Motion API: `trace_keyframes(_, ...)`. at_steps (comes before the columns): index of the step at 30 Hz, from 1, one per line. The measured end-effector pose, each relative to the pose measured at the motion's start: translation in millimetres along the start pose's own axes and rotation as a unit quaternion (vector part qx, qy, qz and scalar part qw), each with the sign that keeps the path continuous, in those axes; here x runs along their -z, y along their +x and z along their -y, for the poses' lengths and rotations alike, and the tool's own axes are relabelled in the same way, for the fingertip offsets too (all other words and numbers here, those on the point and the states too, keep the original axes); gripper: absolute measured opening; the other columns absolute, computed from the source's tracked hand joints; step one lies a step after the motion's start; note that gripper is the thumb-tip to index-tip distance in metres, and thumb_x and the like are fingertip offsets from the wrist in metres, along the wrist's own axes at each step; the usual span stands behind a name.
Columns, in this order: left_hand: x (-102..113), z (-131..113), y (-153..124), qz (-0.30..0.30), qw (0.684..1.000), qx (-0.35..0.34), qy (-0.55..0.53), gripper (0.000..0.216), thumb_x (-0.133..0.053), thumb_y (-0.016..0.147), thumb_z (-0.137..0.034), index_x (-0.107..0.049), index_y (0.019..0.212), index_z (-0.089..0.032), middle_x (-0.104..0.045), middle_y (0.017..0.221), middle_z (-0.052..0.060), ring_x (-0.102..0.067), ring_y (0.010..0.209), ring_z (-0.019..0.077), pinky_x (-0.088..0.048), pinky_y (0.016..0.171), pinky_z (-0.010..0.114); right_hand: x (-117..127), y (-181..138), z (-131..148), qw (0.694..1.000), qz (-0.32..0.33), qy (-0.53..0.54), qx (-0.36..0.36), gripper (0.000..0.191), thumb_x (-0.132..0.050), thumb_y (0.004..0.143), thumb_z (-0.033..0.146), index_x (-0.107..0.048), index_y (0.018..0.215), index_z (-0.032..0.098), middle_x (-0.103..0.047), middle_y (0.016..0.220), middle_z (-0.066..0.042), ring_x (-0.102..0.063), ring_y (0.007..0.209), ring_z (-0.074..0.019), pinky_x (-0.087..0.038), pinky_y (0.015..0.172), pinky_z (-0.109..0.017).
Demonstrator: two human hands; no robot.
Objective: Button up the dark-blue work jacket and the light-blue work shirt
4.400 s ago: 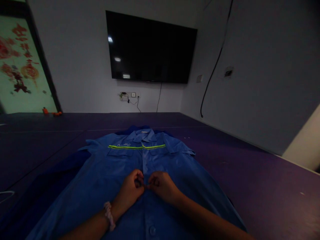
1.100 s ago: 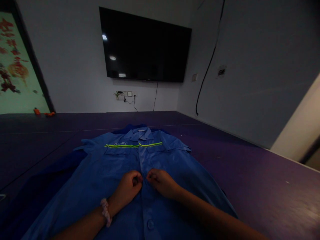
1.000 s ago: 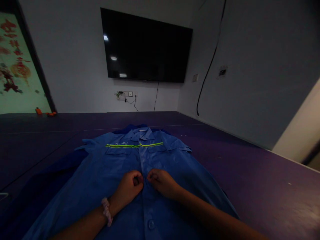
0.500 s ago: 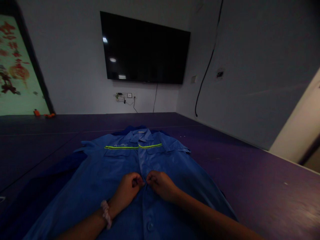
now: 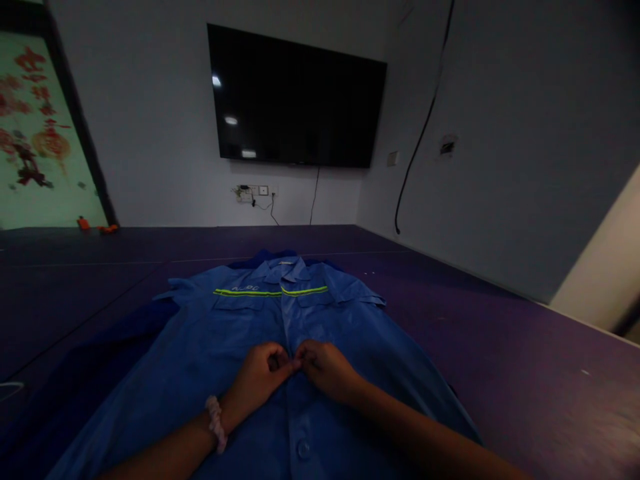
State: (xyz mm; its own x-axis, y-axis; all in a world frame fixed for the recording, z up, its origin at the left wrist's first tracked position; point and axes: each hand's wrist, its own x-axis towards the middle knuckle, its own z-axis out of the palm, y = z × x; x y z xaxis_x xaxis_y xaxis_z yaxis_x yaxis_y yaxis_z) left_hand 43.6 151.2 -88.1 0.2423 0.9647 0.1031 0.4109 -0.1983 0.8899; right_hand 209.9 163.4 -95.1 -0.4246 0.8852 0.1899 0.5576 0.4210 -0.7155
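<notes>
- Far left, beyond the blue shirt (image 5: 250, 327): glass panel (image 5: 30, 133) with red decorations, orange things (image 5: 83, 223) at its foot.
- Showing from under the shirt's left side: darker blue garment (image 5: 115, 353).
- Just left of the shirt's front opening: left hand (image 5: 257, 375), pale band (image 5: 216, 424) at the wrist; fingers curled nearly closed, thumb tip against the right fingertips.
- Centre: shirt, front up on the purple surface (image 5: 500, 347), collar farthest off; button (image 5: 303, 449) nearer than both hands.
- Just right of the opening: right hand (image 5: 327, 370), fingers bent into a pinch. Cannot tell whether cloth or a button sits in either grip.
</notes>
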Motion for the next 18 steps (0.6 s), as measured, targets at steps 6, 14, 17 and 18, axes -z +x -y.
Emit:
trace_keyframes(6, 0.0, 1.6, 0.5, -0.018, 0.999, 0.005, 0.033, 0.023, -0.063, 0.062, -0.035, -0.057, 0.067, -0.014, -0.048, 0.055, -0.005, -0.041, 0.052, 0.0090, -0.032, 0.050, 0.021, -2.7, 1.1, -3.0, 1.000, -0.009, -0.009, -0.009, 0.013, -0.049, 0.076, 0.014, -0.060, 0.082, 0.016, -0.057, 0.060, 0.002, -0.049, 0.051, -0.0085, -0.029, 0.047, -0.017)
trace_keyframes(14, 1.0, 1.7, -1.0, -0.030, 0.998, -0.005, 0.046, 0.013, -0.056, 0.063, -0.026, -0.061, 0.066, -0.014, -0.048, 0.053, -0.004, -0.041, 0.051, 0.0097, -0.031, 0.050, 0.021, -3.5, 1.5, -4.9, 1.000, -0.007, 0.001, 0.001, 0.011, -0.050, 0.077, 0.016, -0.060, 0.082, 0.016, -0.056, 0.058, 0.003, -0.047, 0.050, -0.0082, -0.029, 0.046, -0.018)
trace_keyframes(17, 1.2, 3.3, -0.5, -0.029, 0.999, -0.008, 0.043, 0.015, -0.055, 0.065, -0.027, -0.062, 0.067, -0.013, -0.050, 0.052, -0.004, -0.041, 0.051, 0.0097, -0.031, 0.050, 0.021, -3.0, 1.2, -3.9, 1.000, -0.009, 0.008, 0.007, 0.011, -0.050, 0.077, 0.015, -0.060, 0.082, 0.016, -0.055, 0.058, 0.003, -0.047, 0.050, -0.0081, -0.029, 0.047, -0.018)
trace_keyframes(18, 1.3, 3.8, -0.2, -0.029, 0.999, -0.008, 0.042, 0.015, -0.054, 0.065, -0.026, -0.062, 0.067, -0.013, -0.050, 0.052, -0.004, -0.041, 0.051, 0.0096, -0.031, 0.050, 0.021, -2.8, 1.0, -3.5, 1.000, -0.009, 0.008, 0.009, 0.011, -0.050, 0.077, 0.016, -0.060, 0.082, 0.016, -0.055, 0.057, 0.003, -0.047, 0.050, -0.0080, -0.029, 0.047, -0.018)
